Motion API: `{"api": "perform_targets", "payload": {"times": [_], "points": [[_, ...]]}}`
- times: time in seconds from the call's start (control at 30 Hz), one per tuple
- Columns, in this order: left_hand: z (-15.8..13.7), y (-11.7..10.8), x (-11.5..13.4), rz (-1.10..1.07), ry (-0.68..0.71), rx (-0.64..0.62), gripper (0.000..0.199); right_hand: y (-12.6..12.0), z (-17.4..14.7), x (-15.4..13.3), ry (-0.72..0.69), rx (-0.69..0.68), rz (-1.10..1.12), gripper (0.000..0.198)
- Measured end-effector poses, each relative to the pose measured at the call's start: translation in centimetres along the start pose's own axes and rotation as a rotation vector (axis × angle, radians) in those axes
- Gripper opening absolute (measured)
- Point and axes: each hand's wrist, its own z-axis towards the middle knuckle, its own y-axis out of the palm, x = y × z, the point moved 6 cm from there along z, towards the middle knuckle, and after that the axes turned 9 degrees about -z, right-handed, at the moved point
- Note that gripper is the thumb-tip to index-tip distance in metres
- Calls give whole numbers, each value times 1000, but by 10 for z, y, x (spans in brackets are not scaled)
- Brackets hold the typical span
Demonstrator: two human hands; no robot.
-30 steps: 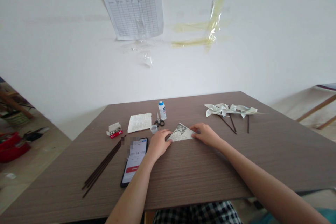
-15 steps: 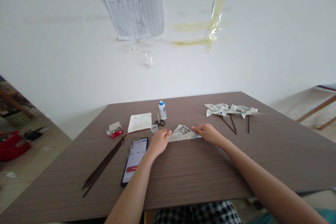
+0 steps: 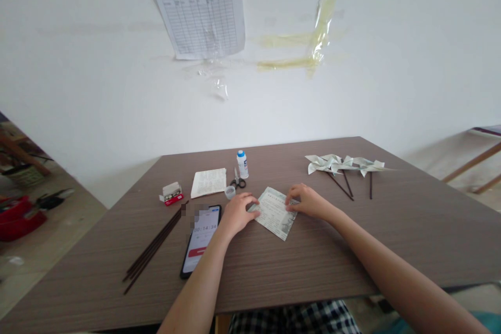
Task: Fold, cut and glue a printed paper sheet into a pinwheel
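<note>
A square sheet of printed paper (image 3: 274, 211) is spread out on the table, one corner turned toward me. At its left corner, my left hand (image 3: 237, 214) has the thumb and forefinger curled on the paper's edge. On the opposite side my right hand (image 3: 307, 202) grips the right corner between bent fingers and thumb. Scissors (image 3: 238, 181) with dark handles and a small clear cup (image 3: 230, 192) stand just beyond my left hand. Behind them is a white bottle (image 3: 242, 165) with a blue cap. A phone (image 3: 201, 245) showing a timer lies beside my left forearm.
Several paper pinwheels (image 3: 332, 163) on dark sticks lie at the right back. On the left are a stack of printed paper squares (image 3: 209, 182), a small open red-and-white box (image 3: 172, 194) and several dark sticks (image 3: 154, 248). A wall (image 3: 274, 115) rises behind the table (image 3: 313, 266).
The paper, folded into a triangle earlier, now lies opened out as a square, its near corner pointing toward me. Both hands stay near its side corners, with their fingers shifted slightly.
</note>
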Motion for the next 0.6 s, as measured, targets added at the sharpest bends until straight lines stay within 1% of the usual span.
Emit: {"api": "perform_targets", "payload": {"times": [0.1,0.2,0.27,0.47,0.6], "points": [[0,0,2,17,-7,-14,27,0,0,-2,-57,-3,49,18],[0,0,3,30,-11,-20,28,2,1,-1,-62,-35,74,29],[-1,0,4,37,-12,-21,28,3,2,-1,-60,-47,75,33],[-3,1,8,74,-15,-16,32,3,1,0,-77,-30,56,23],[-5,2,13,103,-12,-7,33,3,0,0,-65,-24,17,21]]}}
